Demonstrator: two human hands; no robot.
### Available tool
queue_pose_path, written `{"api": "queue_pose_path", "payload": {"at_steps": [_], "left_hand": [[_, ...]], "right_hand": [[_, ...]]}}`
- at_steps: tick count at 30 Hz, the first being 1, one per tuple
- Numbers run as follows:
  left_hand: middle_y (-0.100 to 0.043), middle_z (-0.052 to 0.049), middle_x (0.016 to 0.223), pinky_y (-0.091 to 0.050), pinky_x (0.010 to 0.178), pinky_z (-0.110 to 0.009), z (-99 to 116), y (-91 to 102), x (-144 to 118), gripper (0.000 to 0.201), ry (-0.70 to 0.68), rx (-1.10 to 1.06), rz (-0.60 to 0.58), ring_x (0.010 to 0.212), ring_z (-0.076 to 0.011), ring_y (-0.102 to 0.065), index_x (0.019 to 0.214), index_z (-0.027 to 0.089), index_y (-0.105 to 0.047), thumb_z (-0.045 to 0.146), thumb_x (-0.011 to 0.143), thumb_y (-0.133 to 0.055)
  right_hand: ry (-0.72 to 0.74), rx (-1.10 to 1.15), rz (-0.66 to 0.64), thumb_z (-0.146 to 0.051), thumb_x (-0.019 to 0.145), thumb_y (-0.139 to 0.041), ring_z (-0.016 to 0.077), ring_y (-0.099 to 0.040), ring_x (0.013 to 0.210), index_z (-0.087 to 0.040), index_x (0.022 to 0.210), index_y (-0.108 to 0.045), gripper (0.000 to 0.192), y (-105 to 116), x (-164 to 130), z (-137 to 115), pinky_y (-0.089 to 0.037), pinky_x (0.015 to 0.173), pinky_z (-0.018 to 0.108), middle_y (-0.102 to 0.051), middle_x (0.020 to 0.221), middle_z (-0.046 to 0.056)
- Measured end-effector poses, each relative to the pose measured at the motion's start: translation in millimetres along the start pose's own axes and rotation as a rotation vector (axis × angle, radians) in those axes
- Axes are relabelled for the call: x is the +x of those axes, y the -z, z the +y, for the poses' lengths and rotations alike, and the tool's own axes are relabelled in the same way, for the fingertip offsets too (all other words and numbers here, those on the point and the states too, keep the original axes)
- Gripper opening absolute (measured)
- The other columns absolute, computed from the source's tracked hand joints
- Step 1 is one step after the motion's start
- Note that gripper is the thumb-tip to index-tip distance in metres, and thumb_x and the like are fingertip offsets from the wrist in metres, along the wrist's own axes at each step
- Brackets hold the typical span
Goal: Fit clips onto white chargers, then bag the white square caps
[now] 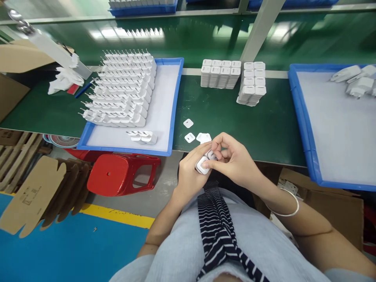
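Close to my body at the table's front edge, my left hand is wrapped round small white chargers; at least two faces show. My right hand presses its thumb on one charger's face, with its curled fingers at the other. The fingers hide most of the chargers. Just beyond the hands, thin white cover plates with a slot lie on the green table, one plate farther off and another plate nearer. A few overlapping plates touch or lie close to my left fingers.
Left, a blue-rimmed tray bears rows of white plugs with pins up. Stacked white chargers and a second stack stand at the back. A right-hand tray holds white plugs. Below left is a red stool.
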State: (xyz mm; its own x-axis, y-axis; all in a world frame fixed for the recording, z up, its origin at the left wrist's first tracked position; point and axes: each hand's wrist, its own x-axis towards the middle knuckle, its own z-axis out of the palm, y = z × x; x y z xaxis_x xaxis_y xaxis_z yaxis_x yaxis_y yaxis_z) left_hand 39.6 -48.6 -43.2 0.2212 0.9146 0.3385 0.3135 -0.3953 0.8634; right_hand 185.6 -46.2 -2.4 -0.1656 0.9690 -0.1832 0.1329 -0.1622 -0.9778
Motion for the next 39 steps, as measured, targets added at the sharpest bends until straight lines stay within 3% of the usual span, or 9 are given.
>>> {"api": "queue_pose_path", "payload": {"at_steps": [3, 6, 8, 12, 19, 25, 29, 34, 39], "left_hand": [[-0.074, -0.005, 0.110, -0.057, 0.085, -0.030, -4.6, -4.8, -4.1, 0.037, 0.196, -0.152, 0.008, 0.096, -0.0199, -0.071, 0.114, 0.020, -0.070, 0.014, 0.077, -0.072], [-0.075, -0.006, 0.108, -0.057, 0.082, -0.030, -9.1, -4.3, -10.4, 0.041, 0.368, -0.292, -0.001, 0.093, -0.0204, -0.071, 0.115, 0.020, -0.070, 0.020, 0.075, -0.078], [-0.074, -0.007, 0.113, -0.056, 0.088, -0.032, -11.7, 0.2, -14.4, 0.043, 0.439, -0.361, -0.041, 0.099, -0.0218, -0.071, 0.116, 0.020, -0.070, 0.021, 0.074, -0.079], [-0.072, -0.009, 0.119, -0.053, 0.096, -0.034, -16.9, 11.9, -20.8, 0.043, 0.502, -0.403, -0.074, 0.108, -0.0241, -0.068, 0.114, 0.019, -0.070, 0.019, 0.072, -0.080], [-0.070, -0.011, 0.122, -0.051, 0.102, -0.037, -19.4, 25.2, -26.5, 0.043, 0.393, -0.328, -0.056, 0.113, -0.0245, -0.066, 0.116, 0.019, -0.070, 0.018, 0.074, -0.079], [-0.070, -0.012, 0.122, -0.052, 0.103, -0.041, -15.9, 36.5, -26.7, 0.044, 0.246, -0.308, -0.060, 0.116, -0.0256, -0.065, 0.117, 0.019, -0.069, 0.016, 0.074, -0.079], [-0.070, -0.012, 0.122, -0.053, 0.102, -0.041, -13.3, 40.8, -22.8, 0.044, 0.195, -0.308, -0.061, 0.116, -0.0254, -0.066, 0.117, 0.019, -0.069, 0.018, 0.075, -0.079], [-0.070, -0.012, 0.122, -0.054, 0.101, -0.041, -16.1, 40.4, -21.3, 0.043, 0.205, -0.311, -0.071, 0.115, -0.0255, -0.066, 0.117, 0.019, -0.068, 0.019, 0.075, -0.079], [-0.070, -0.011, 0.122, -0.054, 0.098, -0.034, -14.8, 43.9, -15.8, 0.046, 0.190, -0.199, -0.062, 0.111, -0.0230, -0.068, 0.123, 0.019, -0.063, 0.021, 0.079, -0.075]], "right_hand": [[0.069, -0.108, 0.029, -0.016, 0.073, -0.077, 0.0036, -0.036, 0.047, -0.023, 0.086, -0.047, 0.033, -2.1, -0.2, 4.0, -0.029, 0.045, 0.021, -0.042, 0.066, -0.010], [0.094, 0.030, -0.035, -0.025, 0.081, -0.071, 0.0050, -0.040, 0.049, -0.023, 0.093, -0.051, 0.023, 3.4, 6.5, 6.6, -0.031, 0.046, 0.023, -0.049, 0.076, -0.006], [0.121, 0.085, 0.010, -0.030, 0.086, -0.066, 0.0061, -0.042, 0.050, -0.023, 0.096, -0.053, 0.017, 9.6, 16.9, 10.6, -0.032, 0.047, 0.024, -0.051, 0.081, -0.004], [0.141, -0.246, 0.106, -0.020, 0.084, -0.066, 0.0081, -0.044, 0.056, -0.022, 0.096, -0.061, 0.013, 12.2, 48.2, 27.2, -0.037, 0.056, 0.026, -0.053, 0.086, -0.002], [0.238, -0.823, -0.208, -0.013, 0.084, -0.066, 0.0181, -0.057, 0.083, -0.021, 0.102, -0.068, 0.020, -11.8, 107.3, 39.2, -0.040, 0.069, 0.029, -0.057, 0.104, 0.006], [0.159, -0.858, -0.390, -0.010, 0.078, -0.068, 0.0187, -0.057, 0.083, -0.017, 0.094, -0.067, 0.018, -10.8, 130.9, 30.6, -0.039, 0.069, 0.028, -0.060, 0.097, 0.007], [0.159, -0.838, -0.377, -0.015, 0.080, -0.068, 0.0192, -0.057, 0.084, -0.017, 0.094, -0.069, 0.015, -7.5, 129.1, 30.6, -0.040, 0.071, 0.028, -0.059, 0.096, 0.007], [0.223, -0.674, -0.253, -0.029, 0.088, -0.062, 0.0194, -0.055, 0.082, -0.019, 0.118, -0.065, 0.032, 4.0, 116.8, 22.3, -0.042, 0.071, 0.031, -0.060, 0.098, 0.006], [0.234, -0.560, -0.161, -0.031, 0.088, -0.061, 0.0188, -0.056, 0.082, -0.020, 0.111, -0.068, 0.027, 24.2, 89.2, 12.2, -0.044, 0.072, 0.032, -0.062, 0.097, 0.005]]}}
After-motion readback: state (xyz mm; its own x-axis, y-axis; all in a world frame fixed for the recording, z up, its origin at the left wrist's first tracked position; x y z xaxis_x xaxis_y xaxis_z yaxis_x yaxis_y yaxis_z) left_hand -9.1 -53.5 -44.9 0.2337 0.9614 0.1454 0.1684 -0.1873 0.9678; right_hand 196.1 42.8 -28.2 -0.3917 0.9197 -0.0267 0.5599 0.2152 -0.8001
